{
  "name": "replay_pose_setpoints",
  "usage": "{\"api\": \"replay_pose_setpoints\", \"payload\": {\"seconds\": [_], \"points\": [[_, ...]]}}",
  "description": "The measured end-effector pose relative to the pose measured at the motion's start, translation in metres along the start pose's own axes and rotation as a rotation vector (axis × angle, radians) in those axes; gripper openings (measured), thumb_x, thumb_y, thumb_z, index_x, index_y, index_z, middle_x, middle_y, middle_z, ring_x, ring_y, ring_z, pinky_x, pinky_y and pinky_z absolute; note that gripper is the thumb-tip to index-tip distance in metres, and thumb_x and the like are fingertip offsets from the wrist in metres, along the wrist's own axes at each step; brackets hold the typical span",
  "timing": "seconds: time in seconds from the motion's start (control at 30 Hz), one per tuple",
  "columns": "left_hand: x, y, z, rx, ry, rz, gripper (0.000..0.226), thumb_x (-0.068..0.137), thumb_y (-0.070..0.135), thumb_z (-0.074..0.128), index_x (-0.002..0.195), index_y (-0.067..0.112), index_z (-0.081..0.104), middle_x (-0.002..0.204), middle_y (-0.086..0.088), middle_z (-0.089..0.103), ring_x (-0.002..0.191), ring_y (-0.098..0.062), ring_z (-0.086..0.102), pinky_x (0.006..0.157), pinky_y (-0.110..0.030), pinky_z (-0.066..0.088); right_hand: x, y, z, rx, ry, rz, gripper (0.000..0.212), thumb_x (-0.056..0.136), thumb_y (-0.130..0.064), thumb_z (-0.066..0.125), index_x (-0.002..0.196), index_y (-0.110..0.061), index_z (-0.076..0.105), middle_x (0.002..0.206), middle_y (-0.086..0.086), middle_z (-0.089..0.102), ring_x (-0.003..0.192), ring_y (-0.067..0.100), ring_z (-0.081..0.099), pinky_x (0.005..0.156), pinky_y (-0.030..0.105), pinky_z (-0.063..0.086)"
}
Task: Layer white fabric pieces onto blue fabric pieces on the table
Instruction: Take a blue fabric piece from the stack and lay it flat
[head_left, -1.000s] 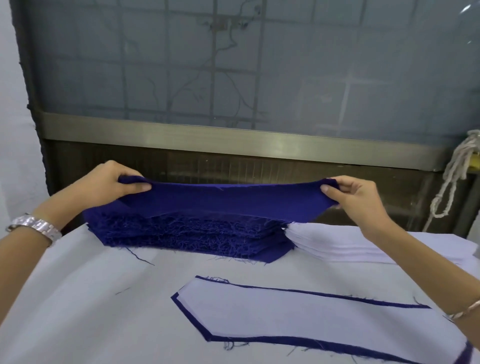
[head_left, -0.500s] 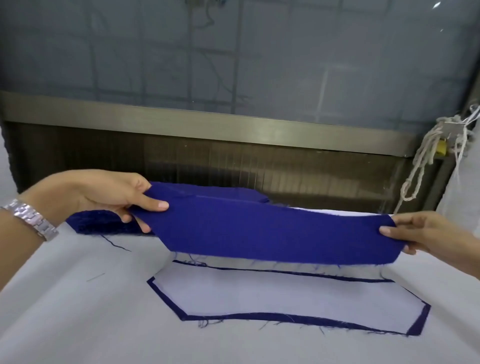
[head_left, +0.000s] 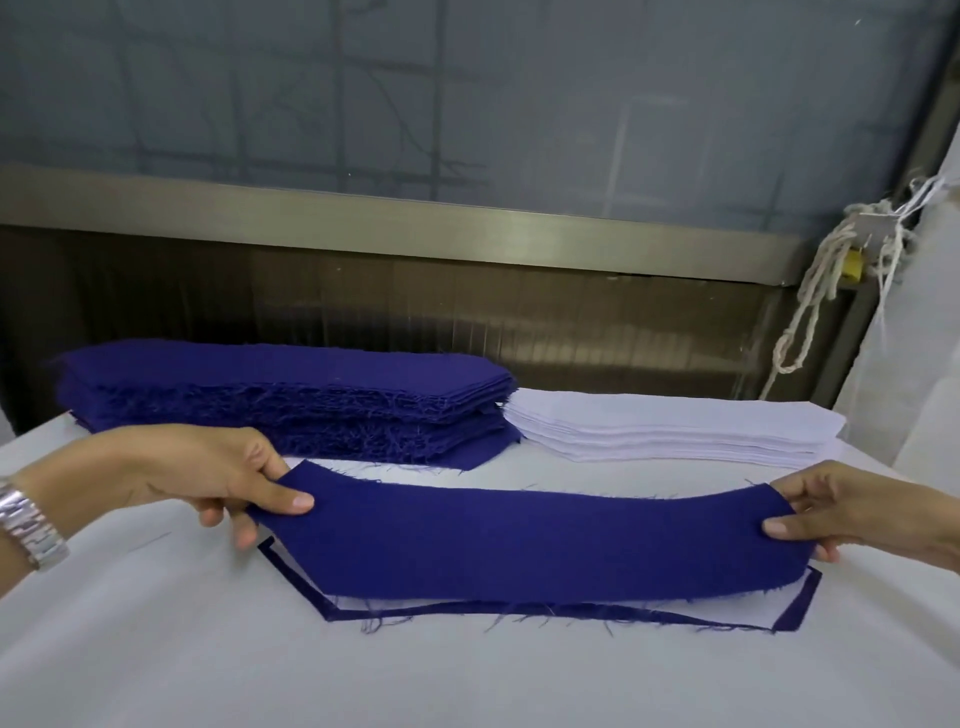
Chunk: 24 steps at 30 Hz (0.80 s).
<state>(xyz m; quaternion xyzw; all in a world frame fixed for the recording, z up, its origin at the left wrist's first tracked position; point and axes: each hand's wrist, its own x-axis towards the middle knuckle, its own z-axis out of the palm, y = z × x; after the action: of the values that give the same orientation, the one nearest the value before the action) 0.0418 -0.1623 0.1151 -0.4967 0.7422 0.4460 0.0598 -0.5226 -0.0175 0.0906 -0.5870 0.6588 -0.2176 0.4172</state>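
The left grip (head_left: 208, 473) and right grip (head_left: 852, 512) each pinch one end of the blue piece (head_left: 519, 540), stretched between them just above the white-on-blue pair (head_left: 797, 597) on the surface (head_left: 156, 649), likely so it lands flat.

A: Background, quick?
B: Far side is a greyish pane (head_left: 519, 104) with faint grid lines behind it. A metal rail (head_left: 467, 228) runs under it, with a dark ribbed panel (head_left: 363, 306) below.
A: Right side?
B: An off-white cord (head_left: 810, 301), knotted, hangs in loops. There's a small yellow piece (head_left: 853, 266) beside the knot (can't tell what). A pale sheet (head_left: 930, 338) is at the right edge.
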Motion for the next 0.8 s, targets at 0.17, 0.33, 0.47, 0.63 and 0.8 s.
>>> {"api": "replay_pose_setpoints", "payload": {"seconds": [0.17, 0.33, 0.47, 0.63, 0.8], "points": [[0.007, -0.005, 0.007, 0.02, 0.011, -0.024, 0.035, 0.081, 0.054, 0.069, 0.102, 0.028, 0.079, 0.099, 0.006, 0.077, 0.064, -0.001, 0.062, 0.047, -0.013, 0.031, 0.004, 0.004, 0.003, 0.015, 0.001, 0.023, 0.046, 0.073, -0.039, 0.081, 0.114, -0.018, 0.076, 0.111, 0.014, 0.074, 0.074, 0.014, 0.066, 0.057, 0.02, 0.051], [0.009, -0.007, 0.01, 0.049, 0.036, -0.052, 0.039, 0.08, 0.056, 0.069, 0.101, 0.024, 0.08, 0.089, 0.006, 0.077, 0.059, -0.001, 0.06, 0.046, -0.013, 0.031, 0.004, 0.004, 0.006, -0.009, -0.014, 0.052, 0.036, 0.08, -0.033, 0.077, 0.113, -0.019, 0.077, 0.109, 0.012, 0.075, 0.074, 0.013, 0.068, 0.057, 0.019, 0.051], [0.01, -0.007, 0.012, 0.052, 0.046, -0.06, 0.041, 0.078, 0.056, 0.07, 0.098, 0.022, 0.08, 0.086, 0.007, 0.076, 0.055, -0.001, 0.058, 0.045, -0.014, 0.03, 0.005, 0.006, 0.007, -0.024, -0.018, 0.049, 0.035, 0.081, -0.035, 0.076, 0.114, -0.023, 0.076, 0.108, 0.012, 0.075, 0.072, 0.013, 0.065, 0.058, 0.02, 0.05], [0.012, -0.008, 0.012, 0.047, 0.062, -0.092, 0.039, 0.075, 0.058, 0.072, 0.089, 0.022, 0.081, 0.086, 0.003, 0.077, 0.053, -0.002, 0.058, 0.044, -0.015, 0.029, 0.003, 0.005, 0.008, -0.04, -0.03, 0.023, 0.05, 0.074, -0.049, 0.084, 0.115, -0.023, 0.075, 0.108, 0.012, 0.075, 0.072, 0.01, 0.066, 0.059, 0.02, 0.05], [0.015, -0.01, 0.012, 0.06, 0.069, -0.129, 0.04, 0.07, 0.063, 0.074, 0.081, 0.025, 0.081, 0.082, 0.003, 0.077, 0.051, -0.003, 0.058, 0.043, -0.017, 0.027, 0.0, 0.001, 0.01, -0.104, 0.001, 0.043, 0.045, 0.071, -0.054, 0.083, 0.102, -0.023, 0.077, 0.101, 0.01, 0.076, 0.061, 0.008, 0.058, 0.057, 0.017, 0.047]]}}
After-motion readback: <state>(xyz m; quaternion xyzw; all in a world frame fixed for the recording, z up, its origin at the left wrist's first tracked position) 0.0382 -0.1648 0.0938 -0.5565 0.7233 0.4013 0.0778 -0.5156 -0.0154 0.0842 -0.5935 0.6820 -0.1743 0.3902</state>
